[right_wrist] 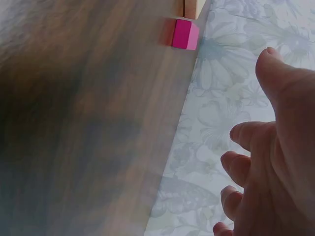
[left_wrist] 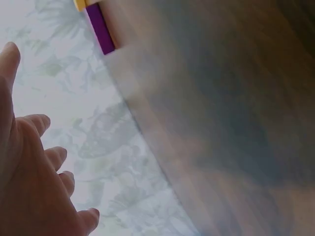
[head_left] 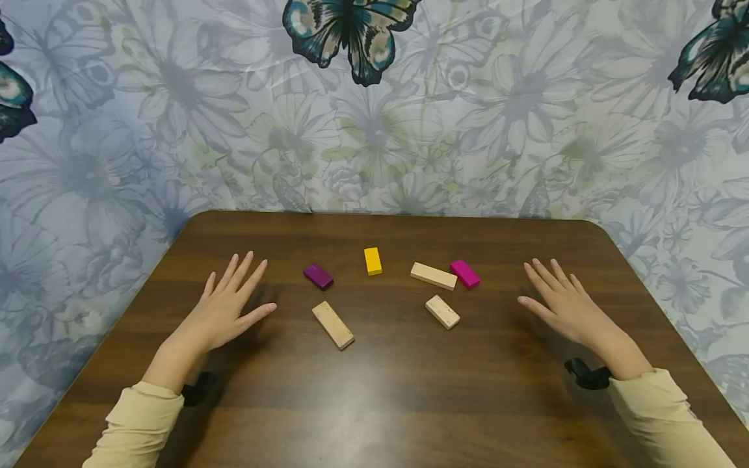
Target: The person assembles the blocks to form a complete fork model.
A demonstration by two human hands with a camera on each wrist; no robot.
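My left hand hovers over the left part of the table with fingers spread, holding nothing. Nearest to it are a purple block and a long plain wooden block. On the other side my right hand, also spread and holding nothing, is above the table. A magenta block lies closest to it, against the end of a second long wooden block. In front of these lies a shorter wooden block. Farther back, near the middle, is a yellow block.
The brown wooden table has rounded far corners. Behind it hangs a cloth printed with flowers and butterflies. A dark strap shows below the right wrist, and another dark strap below the left.
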